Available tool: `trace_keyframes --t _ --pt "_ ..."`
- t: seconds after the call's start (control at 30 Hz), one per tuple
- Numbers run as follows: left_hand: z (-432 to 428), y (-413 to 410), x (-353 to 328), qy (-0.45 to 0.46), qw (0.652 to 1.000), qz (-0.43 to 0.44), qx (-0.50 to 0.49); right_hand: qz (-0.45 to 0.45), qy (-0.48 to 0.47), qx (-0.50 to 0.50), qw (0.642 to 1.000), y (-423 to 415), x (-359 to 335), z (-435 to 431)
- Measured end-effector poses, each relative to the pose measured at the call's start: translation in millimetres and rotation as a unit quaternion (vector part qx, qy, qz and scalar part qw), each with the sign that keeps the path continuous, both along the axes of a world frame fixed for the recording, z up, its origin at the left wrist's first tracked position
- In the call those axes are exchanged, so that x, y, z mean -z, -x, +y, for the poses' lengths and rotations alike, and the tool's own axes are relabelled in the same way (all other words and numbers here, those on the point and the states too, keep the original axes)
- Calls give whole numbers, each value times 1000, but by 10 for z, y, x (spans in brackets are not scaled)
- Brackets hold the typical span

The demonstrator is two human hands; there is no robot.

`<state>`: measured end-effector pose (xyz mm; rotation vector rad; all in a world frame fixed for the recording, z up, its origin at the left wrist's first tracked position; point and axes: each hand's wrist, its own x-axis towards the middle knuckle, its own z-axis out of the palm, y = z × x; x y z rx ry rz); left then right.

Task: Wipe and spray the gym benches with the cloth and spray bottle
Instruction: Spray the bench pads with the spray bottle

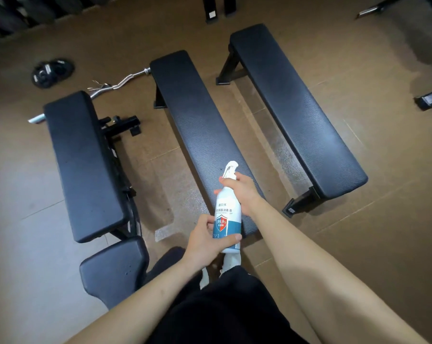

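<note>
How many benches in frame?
3: left bench, padded in two parts; middle bench behind the spray bottle; right bench. Others may lie out of frame.

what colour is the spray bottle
The spray bottle is white, with a teal lower band and red shield; best in the head view.

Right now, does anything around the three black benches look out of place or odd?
Yes. A silver zigzag curl bar lies loose on the brown floor behind the black padded adjustable bench, one end reaching the middle black flat bench. Nearby, black weight plates lie loose too.
</note>
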<state>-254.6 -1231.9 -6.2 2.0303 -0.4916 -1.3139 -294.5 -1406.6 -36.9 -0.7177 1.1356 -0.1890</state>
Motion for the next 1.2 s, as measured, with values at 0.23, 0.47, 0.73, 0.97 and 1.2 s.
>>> trace_keyframes --t 0.23,0.47,0.73,0.97,1.2 --pt "-246 -449 19 6 1000 10 10 5 5 5 1000 -429 -21 -262" --pt "-577 -1437 322 15 995 97 -13 54 15 39 998 -1380 74 -572" --pt "-833 -2743 556 13 991 133 -31 104 1 7 995 -2747 211 -874" --pt "-1171 -3602 446 22 994 105 -25 129 31 -5 991 -3677 97 -1224" --pt "-1561 -4169 263 34 995 86 -31 108 68 -4 992 -4199 -72 -1597"
